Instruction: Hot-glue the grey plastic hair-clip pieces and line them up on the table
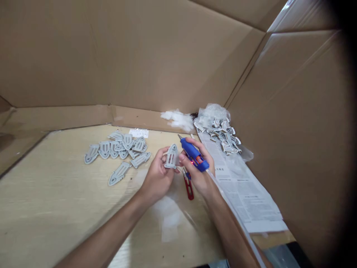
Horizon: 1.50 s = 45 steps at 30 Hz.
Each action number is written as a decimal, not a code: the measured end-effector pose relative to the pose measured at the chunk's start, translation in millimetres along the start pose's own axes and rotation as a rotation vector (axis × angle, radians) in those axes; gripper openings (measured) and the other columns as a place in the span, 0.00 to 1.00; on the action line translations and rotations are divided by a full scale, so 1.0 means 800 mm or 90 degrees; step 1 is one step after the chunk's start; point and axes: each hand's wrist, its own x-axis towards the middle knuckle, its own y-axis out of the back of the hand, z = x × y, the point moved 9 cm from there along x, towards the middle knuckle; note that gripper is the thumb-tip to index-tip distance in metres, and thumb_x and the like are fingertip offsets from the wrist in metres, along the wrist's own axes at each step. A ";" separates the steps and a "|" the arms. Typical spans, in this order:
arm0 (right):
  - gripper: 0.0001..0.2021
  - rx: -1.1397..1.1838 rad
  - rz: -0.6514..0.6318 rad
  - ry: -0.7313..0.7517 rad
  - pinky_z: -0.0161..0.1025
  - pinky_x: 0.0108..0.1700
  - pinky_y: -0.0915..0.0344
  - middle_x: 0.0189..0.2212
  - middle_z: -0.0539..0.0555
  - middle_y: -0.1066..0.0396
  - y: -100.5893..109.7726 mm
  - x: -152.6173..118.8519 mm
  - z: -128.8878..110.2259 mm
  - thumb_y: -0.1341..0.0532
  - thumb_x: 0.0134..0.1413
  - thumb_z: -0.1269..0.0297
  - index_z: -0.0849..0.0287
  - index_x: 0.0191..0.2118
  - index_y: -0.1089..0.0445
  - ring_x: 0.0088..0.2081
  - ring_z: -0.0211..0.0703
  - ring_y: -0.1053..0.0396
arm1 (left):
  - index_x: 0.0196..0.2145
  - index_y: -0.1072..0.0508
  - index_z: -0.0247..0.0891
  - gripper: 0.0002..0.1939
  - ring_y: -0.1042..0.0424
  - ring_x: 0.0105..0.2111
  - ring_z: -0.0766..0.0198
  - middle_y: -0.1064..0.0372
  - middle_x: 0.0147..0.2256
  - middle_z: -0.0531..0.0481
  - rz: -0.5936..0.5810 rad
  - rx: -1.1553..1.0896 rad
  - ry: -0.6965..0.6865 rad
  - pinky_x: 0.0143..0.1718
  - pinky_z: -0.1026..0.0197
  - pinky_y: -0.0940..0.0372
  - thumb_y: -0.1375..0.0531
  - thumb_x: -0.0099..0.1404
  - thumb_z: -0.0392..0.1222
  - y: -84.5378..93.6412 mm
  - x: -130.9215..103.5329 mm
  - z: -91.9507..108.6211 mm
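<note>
My left hand [160, 176] holds a grey slotted piece [171, 156] with a pointed top, upright between thumb and fingers. In my right hand [201, 167] is a blue glue gun [193, 152], its nozzle pointing up and left, just above and right of the piece. A clear glue stick or cord trails from its rear along my forearm. Red-handled snips [189, 188] lie on the table below, between my hands. Several similar grey pieces [119, 174] lie to the left of my left hand, some overlapping.
Newspaper [242, 190] covers the right side of the table [41, 208], with several grey pieces [225, 130] and a plastic bag [213, 111] at its far end. White fluff [178, 120] lies by the cardboard wall [139, 56]. A paper label [138, 133] lies behind the left pieces.
</note>
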 end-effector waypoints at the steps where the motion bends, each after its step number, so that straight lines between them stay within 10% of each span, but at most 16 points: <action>1: 0.25 0.002 -0.001 -0.005 0.42 0.38 0.21 0.42 0.55 0.24 -0.001 -0.002 0.002 0.26 0.58 0.55 0.51 0.60 0.27 0.39 0.45 0.24 | 0.58 0.38 0.37 0.36 0.23 0.39 0.70 0.26 0.50 0.43 -0.013 -0.012 -0.005 0.40 0.68 0.27 0.28 0.56 0.39 -0.002 0.000 -0.001; 9: 0.26 0.018 -0.022 -0.019 0.39 0.34 0.21 0.42 0.55 0.24 -0.006 -0.006 0.010 0.26 0.58 0.55 0.50 0.60 0.26 0.39 0.45 0.23 | 0.59 0.38 0.38 0.40 0.22 0.44 0.68 0.26 0.56 0.39 -0.048 -0.052 -0.010 0.47 0.66 0.25 0.25 0.55 0.47 -0.008 -0.003 0.001; 27: 0.25 -0.045 -0.010 0.026 0.46 0.40 0.21 0.42 0.55 0.21 -0.005 -0.004 0.001 0.25 0.57 0.57 0.52 0.60 0.25 0.38 0.47 0.23 | 0.58 0.36 0.39 0.31 0.22 0.44 0.70 0.23 0.52 0.44 -0.023 -0.026 0.017 0.44 0.71 0.31 0.35 0.58 0.31 -0.005 -0.005 0.000; 45: 0.23 -0.169 0.017 0.107 0.45 0.46 0.23 0.53 0.57 0.24 -0.008 -0.013 -0.012 0.29 0.63 0.57 0.49 0.61 0.27 0.45 0.47 0.23 | 0.53 0.34 0.40 0.26 0.26 0.33 0.72 0.25 0.35 0.54 0.069 -0.002 0.036 0.39 0.70 0.31 0.32 0.59 0.37 0.010 -0.006 -0.001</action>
